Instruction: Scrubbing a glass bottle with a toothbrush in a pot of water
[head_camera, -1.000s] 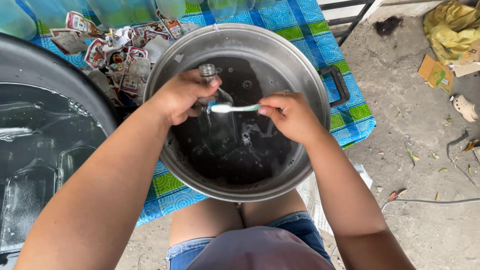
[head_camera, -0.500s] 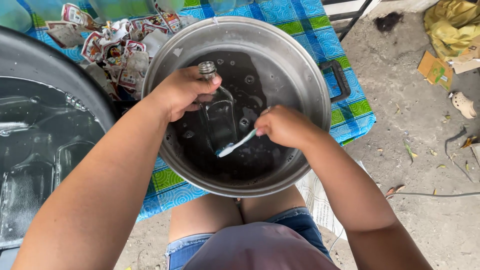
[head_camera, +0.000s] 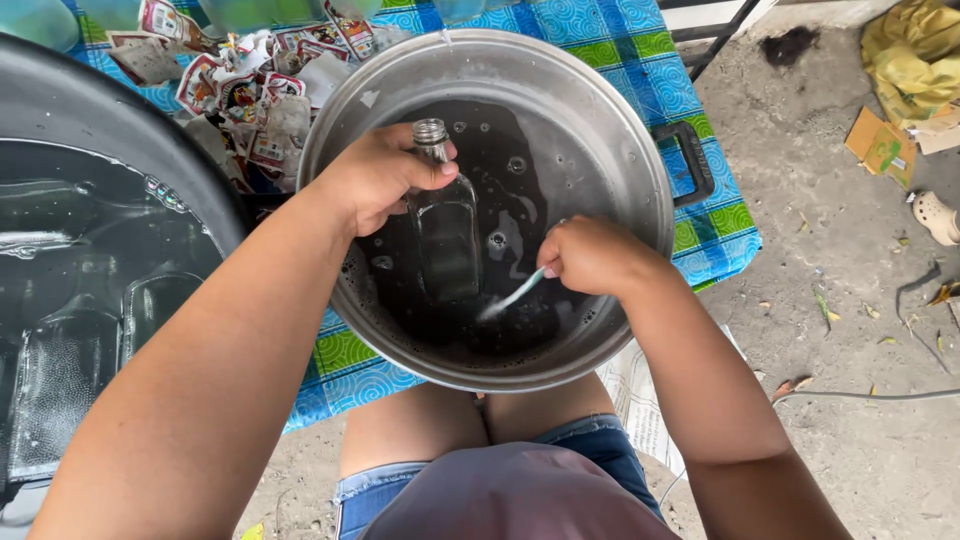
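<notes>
The left hand (head_camera: 385, 178) wraps its fingers around the neck of a glass bottle (head_camera: 445, 245), holding it upright in the dark water of a large metal pot (head_camera: 640, 150) on the desk (head_camera: 720, 215). The right hand (head_camera: 595, 255) pinches a toothbrush (head_camera: 512, 297), its tip in the water just right of the bottle. Torn labels (head_camera: 250, 90) lie far left; a black tub (head_camera: 90, 110) stands at the left.
</notes>
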